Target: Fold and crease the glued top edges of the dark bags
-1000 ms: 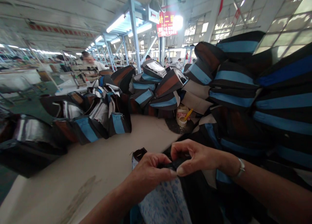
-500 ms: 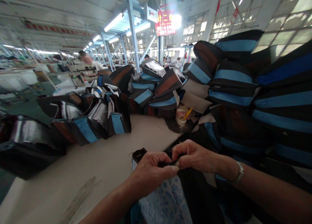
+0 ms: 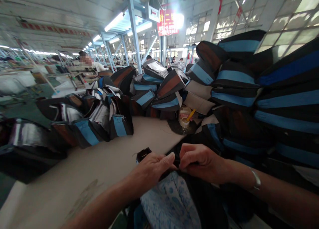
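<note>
My left hand [image 3: 152, 171] and my right hand [image 3: 203, 162] meet at the lower middle, both pinching the upper edge of a black fabric bag piece [image 3: 199, 202]. The piece has a pale blue floral lining [image 3: 171, 202] that spreads out below my hands. A brown corner [image 3: 142, 154] of the piece sticks out just left of my left hand. There is a metal bracelet [image 3: 255, 181] on my right wrist. What lies between my fingertips is hidden.
Piles of black, blue and brown bag pieces [image 3: 249, 89] rise on the right and at the back, with more on the left [image 3: 84, 119]. A beige table [image 3: 99, 169] runs beneath. A small pot with a yellow stick [image 3: 185, 117] stands at the back. A person [image 3: 87, 61] sits far off on the left.
My hands have slid slightly right and up along the fabric edge; my left fingers have flattened out. More of the floral lining shows below them.
</note>
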